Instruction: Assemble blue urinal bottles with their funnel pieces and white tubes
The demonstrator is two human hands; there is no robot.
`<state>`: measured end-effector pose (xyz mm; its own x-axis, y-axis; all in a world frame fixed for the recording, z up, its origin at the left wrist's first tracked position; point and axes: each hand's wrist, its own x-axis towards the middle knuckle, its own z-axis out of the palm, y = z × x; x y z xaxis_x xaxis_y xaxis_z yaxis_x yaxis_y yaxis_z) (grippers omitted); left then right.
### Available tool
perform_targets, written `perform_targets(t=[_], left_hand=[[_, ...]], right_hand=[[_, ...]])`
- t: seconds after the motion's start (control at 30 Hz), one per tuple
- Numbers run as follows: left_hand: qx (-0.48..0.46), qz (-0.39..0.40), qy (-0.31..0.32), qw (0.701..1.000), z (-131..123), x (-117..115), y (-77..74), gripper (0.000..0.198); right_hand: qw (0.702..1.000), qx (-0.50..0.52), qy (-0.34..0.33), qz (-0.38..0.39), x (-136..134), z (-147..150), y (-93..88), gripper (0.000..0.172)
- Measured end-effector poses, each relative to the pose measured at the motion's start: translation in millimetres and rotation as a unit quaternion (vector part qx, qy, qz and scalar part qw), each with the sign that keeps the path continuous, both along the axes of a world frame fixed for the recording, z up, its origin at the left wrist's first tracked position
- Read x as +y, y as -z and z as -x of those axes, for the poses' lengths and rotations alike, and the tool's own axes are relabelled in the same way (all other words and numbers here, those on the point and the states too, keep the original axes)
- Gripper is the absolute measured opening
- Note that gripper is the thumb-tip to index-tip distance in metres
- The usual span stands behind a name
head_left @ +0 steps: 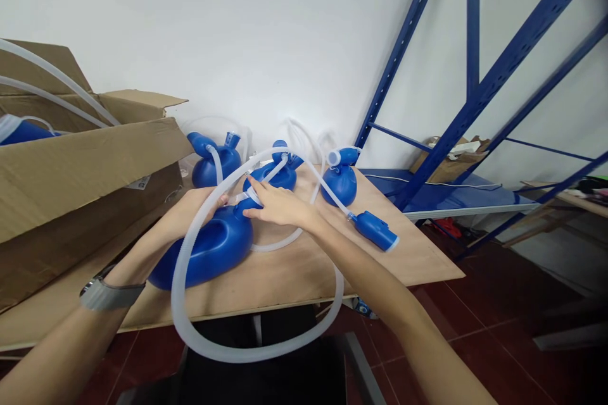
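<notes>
A blue plastic urinal bottle [221,243] lies on its side on the table in front of me, its neck pointing away to the right. My left hand [197,205] is curled against its upper side near the neck, fingers partly hidden behind a hose. At the neck, my right hand [280,204] grips the white cap [251,195], thumb below and index finger stretched over it. A long translucent hose [256,354] loops in front of both forearms and hangs past the table edge. It runs to a blue funnel-like end piece [377,231] lying on the right.
More blue bottles with hoses stand behind: one at left [216,164], one in the middle [270,177], one at right [341,185]. An open cardboard box [95,183] crowds the left. The wooden table [413,259] ends near a blue metal rack [403,31].
</notes>
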<state>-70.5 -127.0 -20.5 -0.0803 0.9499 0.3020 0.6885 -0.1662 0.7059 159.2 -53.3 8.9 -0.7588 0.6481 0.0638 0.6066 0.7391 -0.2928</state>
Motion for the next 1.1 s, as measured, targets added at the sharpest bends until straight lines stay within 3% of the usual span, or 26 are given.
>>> perform_targets(t=[0.23, 0.4, 0.57, 1.1], left_hand=[[0.059, 0.000, 0.015, 0.998, -7, -5, -1.8, 0.047], [0.071, 0.010, 0.009, 0.997, -2, -4, 3.2, 0.050], [0.081, 0.028, 0.007, 0.996, 2, -2, 8.5, 0.047], [0.099, 0.062, 0.031, 0.993, -3, 2, 4.4, 0.046]], right_hand=[[0.999, 0.009, -0.027, -0.034, -3, 2, -7.3, 0.074], [0.996, 0.033, 0.038, -0.078, -5, 18, -2.1, 0.062], [0.995, 0.041, 0.051, -0.074, -2, 24, 6.2, 0.047], [0.994, 0.077, 0.061, -0.039, -1, 23, 11.5, 0.048]])
